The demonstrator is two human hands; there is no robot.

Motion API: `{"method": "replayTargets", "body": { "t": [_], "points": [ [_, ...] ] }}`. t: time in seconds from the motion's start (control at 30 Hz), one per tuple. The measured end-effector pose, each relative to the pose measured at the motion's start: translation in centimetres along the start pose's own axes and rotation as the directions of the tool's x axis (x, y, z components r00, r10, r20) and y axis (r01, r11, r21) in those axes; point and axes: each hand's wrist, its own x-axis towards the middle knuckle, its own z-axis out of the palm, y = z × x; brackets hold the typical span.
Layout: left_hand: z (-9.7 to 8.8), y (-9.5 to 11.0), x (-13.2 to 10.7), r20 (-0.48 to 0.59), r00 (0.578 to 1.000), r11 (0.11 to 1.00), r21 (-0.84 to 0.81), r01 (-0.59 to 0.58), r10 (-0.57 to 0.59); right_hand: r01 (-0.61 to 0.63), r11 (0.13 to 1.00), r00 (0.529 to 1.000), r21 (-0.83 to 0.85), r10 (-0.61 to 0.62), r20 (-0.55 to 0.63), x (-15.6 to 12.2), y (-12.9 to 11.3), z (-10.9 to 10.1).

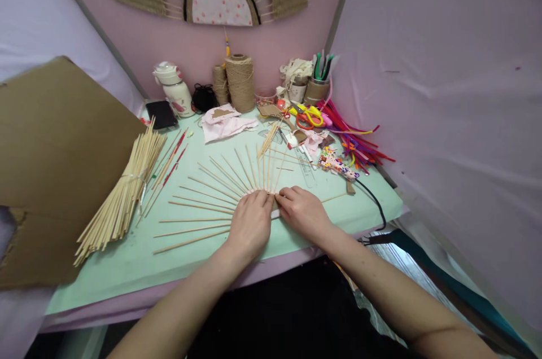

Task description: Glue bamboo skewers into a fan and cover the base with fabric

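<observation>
A fan of thin wooden sticks (210,184) lies on the table, spread out from a small cardboard base (275,204). My left hand (252,219) covers most of that base, its fingers closed together and pressing down at the inner stick ends. Close beside it, my right hand (303,212) has its fingers bent and pressed on the base's right part. Both thumbs nearly meet at the middle. The inner ends of several sticks and much of the base are hidden under my hands.
At left are a tied bundle of sticks (122,195) and a large cardboard sheet (63,173). Twine spools (240,83) and a white bottle (176,91) stand behind. To the right lie yellow-handled scissors (311,114), pipe cleaners (349,133) and a corded glue gun (337,164).
</observation>
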Motion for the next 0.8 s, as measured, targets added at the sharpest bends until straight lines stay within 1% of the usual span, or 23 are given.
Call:
{"method": "replayTargets", "body": {
  "t": [0.23, 0.4, 0.53, 0.8],
  "points": [
    [-0.04, 0.09, 0.06, -0.011, 1.000, 1.000, 0.000, -0.005, 0.005, -0.008, 1.000, 0.998, -0.007, 0.009, 0.054, 0.14, -0.03, -0.23],
    [0.18, -0.05, 0.00, -0.030, 0.999, 1.000, 0.000, -0.015, 0.015, -0.008, 1.000, 0.998, -0.013, 0.009, 0.055, 0.15, -0.13, -0.29],
    [0.30, -0.21, -0.10, -0.045, 0.999, 1.000, -0.030, 0.002, -0.003, -0.007, 1.000, 0.998, -0.021, 0.009, 0.064, 0.16, -0.25, -0.28],
    [-0.05, -0.67, -0.11, -0.070, 0.998, 0.998, -0.069, 0.001, -0.006, -0.011, 1.000, 0.995, -0.027, 0.014, 0.099, 0.28, -0.38, -0.44]
  ]
}}
